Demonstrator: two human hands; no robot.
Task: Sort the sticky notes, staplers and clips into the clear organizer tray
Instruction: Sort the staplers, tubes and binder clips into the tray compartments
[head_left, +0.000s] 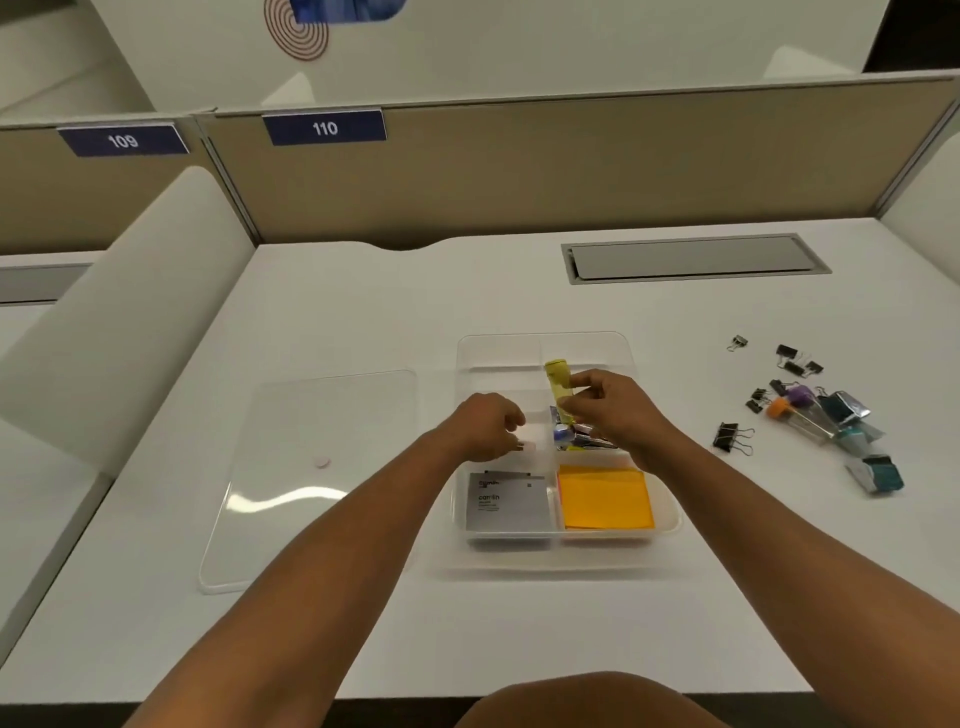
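The right hand (615, 410) pinches a slim yellow stapler (560, 387) — translucent plastic, rounded end — over the clear organizer tray (660, 525). The left hand (485, 423), at 9 o'clock, has curled fingers; contents indiscernible. Orange sticky notes (605, 498) — flat, square — fill the tray's 5 o'clock compartment.

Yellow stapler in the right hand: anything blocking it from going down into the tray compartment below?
Partly. The right hand holds the yellow stapler over the organizer tray, whose compartment already holds other small staplers; it would land on them.
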